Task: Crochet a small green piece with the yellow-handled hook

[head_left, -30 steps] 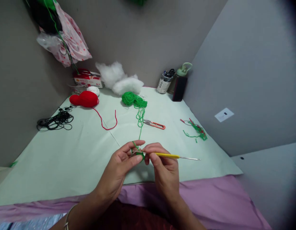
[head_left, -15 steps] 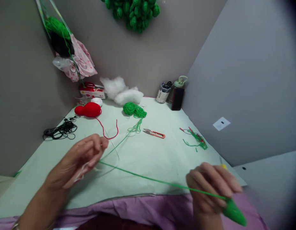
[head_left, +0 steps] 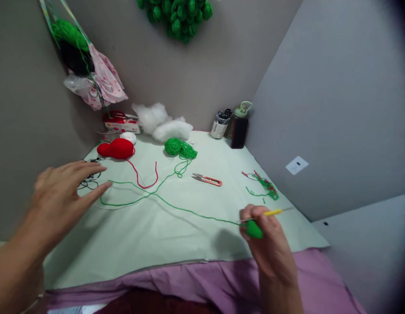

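Observation:
My left hand [head_left: 65,187] is open over the left of the table, its fingers spread, close to a loop of green yarn [head_left: 124,203]. At the right, my right hand [head_left: 266,235] is closed round a small green crocheted piece [head_left: 254,229] and a yellow-handled hook [head_left: 272,213] whose metal tip points right. From the green piece a strand runs left across the table, crosses itself and leads up to a green yarn ball [head_left: 173,147]. Orange-handled thread snips [head_left: 207,179] lie in the middle. A red stuffed piece [head_left: 117,148] with a red tail lies beyond my left hand.
White stuffing [head_left: 173,130], a box with red scissors [head_left: 124,126], a pen cup [head_left: 219,125], a bottle [head_left: 243,110] and a dark phone [head_left: 239,133] line the back. Yarn scraps [head_left: 268,186] lie right; black cord [head_left: 88,183] lies left. A pink bag [head_left: 107,80] hangs at the left.
My left hand has moved left, opened and let go of the green strand, which now lies on the table. My right hand has moved left and up with the green piece, turning the hook into view.

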The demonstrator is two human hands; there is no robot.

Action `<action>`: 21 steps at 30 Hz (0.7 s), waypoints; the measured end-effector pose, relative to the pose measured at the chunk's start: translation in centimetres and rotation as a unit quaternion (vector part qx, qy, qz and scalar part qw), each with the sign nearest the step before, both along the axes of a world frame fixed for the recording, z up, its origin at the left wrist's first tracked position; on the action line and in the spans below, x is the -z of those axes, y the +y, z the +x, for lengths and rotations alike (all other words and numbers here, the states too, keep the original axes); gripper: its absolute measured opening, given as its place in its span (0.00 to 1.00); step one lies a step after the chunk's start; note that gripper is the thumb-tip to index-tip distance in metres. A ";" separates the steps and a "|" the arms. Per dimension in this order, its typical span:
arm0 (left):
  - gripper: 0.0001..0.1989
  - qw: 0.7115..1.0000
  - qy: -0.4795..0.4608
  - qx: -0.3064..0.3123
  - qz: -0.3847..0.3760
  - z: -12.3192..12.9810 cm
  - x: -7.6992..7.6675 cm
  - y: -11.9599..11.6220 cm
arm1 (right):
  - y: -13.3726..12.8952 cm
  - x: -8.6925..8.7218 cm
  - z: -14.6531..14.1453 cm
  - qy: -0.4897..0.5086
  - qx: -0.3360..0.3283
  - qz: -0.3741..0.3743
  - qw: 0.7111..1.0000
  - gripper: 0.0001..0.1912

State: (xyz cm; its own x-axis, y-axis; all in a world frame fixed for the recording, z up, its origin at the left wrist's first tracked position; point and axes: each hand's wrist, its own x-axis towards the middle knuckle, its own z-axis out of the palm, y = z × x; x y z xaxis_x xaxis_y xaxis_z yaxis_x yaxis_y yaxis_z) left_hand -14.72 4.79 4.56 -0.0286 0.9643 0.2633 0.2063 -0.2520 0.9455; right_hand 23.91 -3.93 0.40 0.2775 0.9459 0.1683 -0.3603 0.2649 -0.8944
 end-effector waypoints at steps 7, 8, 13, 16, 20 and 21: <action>0.29 0.910 -0.294 0.243 -0.161 13.4 0.1 -5.9 | 1.7 -1.0 -6.2 0.018 -0.056 0.009 0.998 0.11; 0.29 0.889 -0.338 0.254 -0.178 14.7 0.0 -5.9 | 1.7 -1.2 -6.8 0.011 -0.057 0.017 0.998 0.11; 0.24 0.852 -0.475 0.150 -0.158 17.7 -0.3 -4.0 | 0.9 -1.3 -8.1 -0.014 -0.038 0.074 0.996 0.09; 0.34 0.941 -0.315 0.121 -0.004 17.4 1.3 -3.6 | 0.7 -1.0 -8.0 -0.020 -0.036 0.089 0.995 0.08; 0.20 0.981 -0.100 0.137 0.096 16.6 4.0 -4.9 | 0.7 -0.3 -7.7 -0.024 0.007 0.086 0.996 0.07; 0.17 0.980 -0.117 0.151 0.064 16.5 4.4 -5.3 | 0.7 -0.1 -7.7 -0.027 0.011 0.082 0.996 0.07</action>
State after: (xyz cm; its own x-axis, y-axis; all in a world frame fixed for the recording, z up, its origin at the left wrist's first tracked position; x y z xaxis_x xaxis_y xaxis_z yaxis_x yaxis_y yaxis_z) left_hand 1.76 -0.56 0.19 0.1794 0.8977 0.4024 -0.1138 -0.3873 0.9149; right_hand 16.24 -3.26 0.48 0.2849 0.8981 0.3350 -0.3043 0.4162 -0.8568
